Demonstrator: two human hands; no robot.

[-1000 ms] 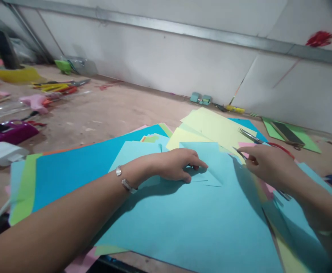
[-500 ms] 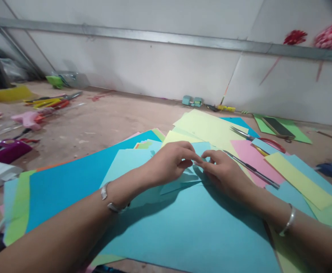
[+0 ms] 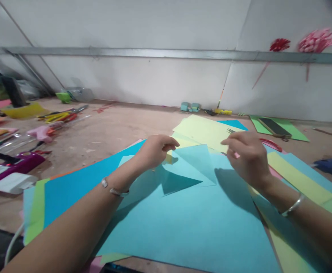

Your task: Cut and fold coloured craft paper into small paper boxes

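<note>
My left hand (image 3: pixel 154 149) pinches the upper left corner of a folded light blue paper piece (image 3: pixel 191 167) and lifts it off the large light blue sheet (image 3: pixel 197 227). The piece hangs tilted, and a darker triangular fold shows beneath it. My right hand (image 3: pixel 247 157) hovers just right of the piece without touching it. Its fingers are curled together and slightly blurred, so what they hold, if anything, is unclear. Both wrists wear a silver bangle.
Red-handled scissors (image 3: pixel 269 144) lie behind my right hand on pale yellow sheets (image 3: pixel 202 131). A dark phone (image 3: pixel 274 127) rests on a green sheet. A purple glue gun (image 3: pixel 14 167) and tools lie at the left. A darker blue sheet (image 3: pixel 80 178) underlies the stack.
My hands have come apart. The left has raised the folded blue piece off the sheet, and the right has let go and moved up to the right, toward the scissors.
</note>
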